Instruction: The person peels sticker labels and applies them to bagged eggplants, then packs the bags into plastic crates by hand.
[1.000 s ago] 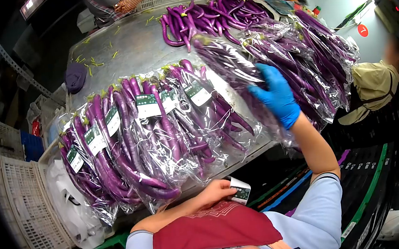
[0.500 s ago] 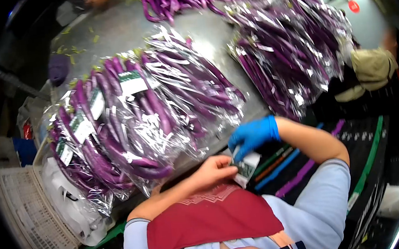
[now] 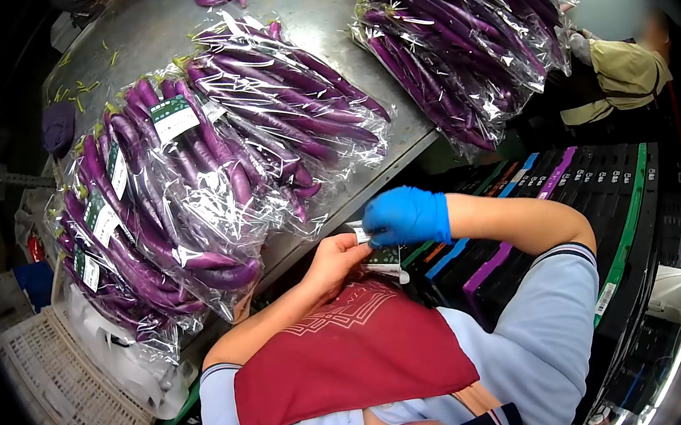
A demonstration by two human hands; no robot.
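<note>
My bare left hand (image 3: pixel 335 262) and my blue-gloved right hand (image 3: pixel 403 218) meet in front of the maroon apron, at the metal table's edge. Both are closed, fingertips pinching a small bunch of green-and-white labels (image 3: pixel 385 264) that hangs between them. The right hand's fingers partly cover the labels. Beyond my left hand lie clear bags of long purple eggplants (image 3: pixel 212 159) in a row. Several carry a green-and-white label (image 3: pixel 172 118) on the front. The nearest bag (image 3: pixel 296 94) on the right of the row shows no label on its top.
More bagged eggplants (image 3: pixel 464 45) are piled at the table's (image 3: pixel 313 10) right side. Stacked black crates (image 3: pixel 521 220) with coloured strips stand below my right arm. Another person in a tan garment (image 3: pixel 622 75) is at far right. A white plastic basket (image 3: pixel 61 379) stands at left.
My hands have shifted slightly up and left in view, still together at the labels. My right hand's fingers have curled in more. The view has moved, so the table sits higher and further left.
</note>
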